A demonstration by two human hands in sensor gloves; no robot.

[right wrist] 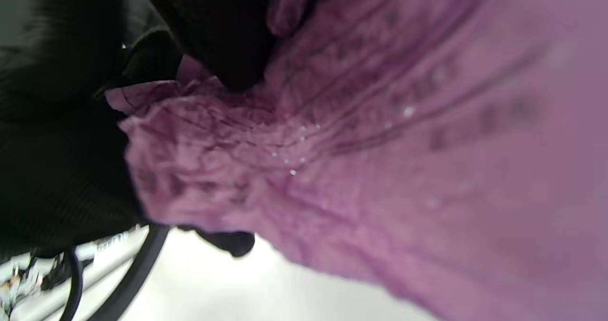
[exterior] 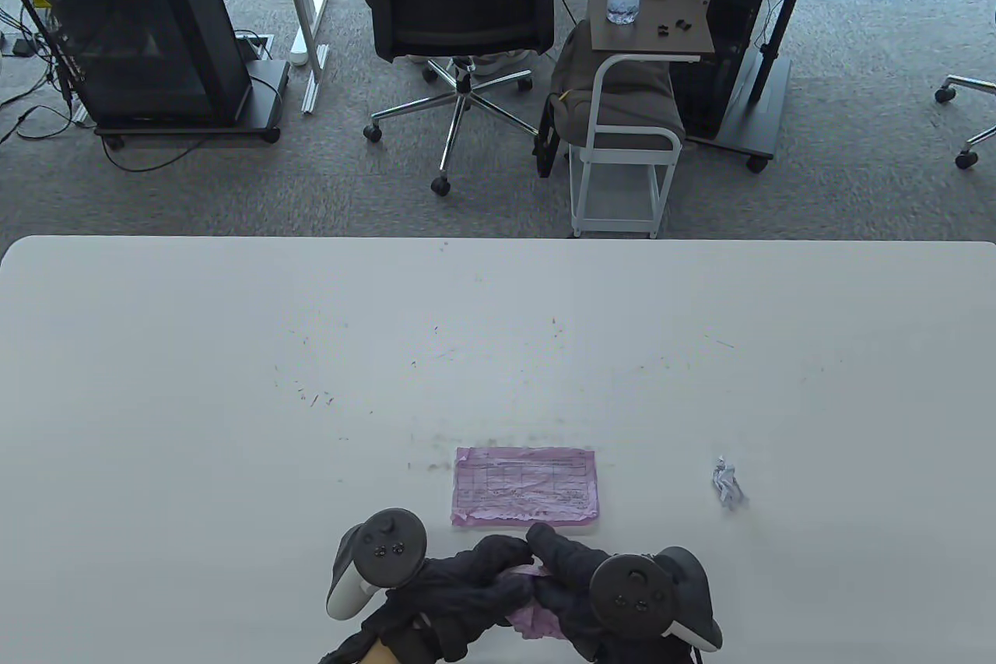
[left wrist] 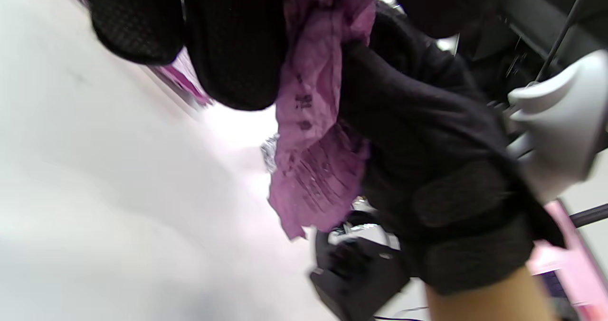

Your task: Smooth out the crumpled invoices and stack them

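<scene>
A flattened pink invoice (exterior: 526, 485) lies on the white table (exterior: 233, 384) near the front middle. Just in front of it both gloved hands hold a second, crumpled pink invoice (exterior: 533, 612) between them. My left hand (exterior: 467, 578) grips its left side and my right hand (exterior: 568, 578) grips its right side. In the left wrist view the wrinkled pink sheet (left wrist: 313, 136) hangs between the dark fingers. In the right wrist view the pink paper (right wrist: 380, 169) fills most of the frame, with a fingertip (right wrist: 232, 50) pressing on it.
A small crumpled white paper ball (exterior: 727, 483) lies on the table to the right of the flat invoice. Beyond the table's far edge stand an office chair (exterior: 459, 18), a side cart (exterior: 646, 72) with a water bottle, and a black cabinet (exterior: 140, 33).
</scene>
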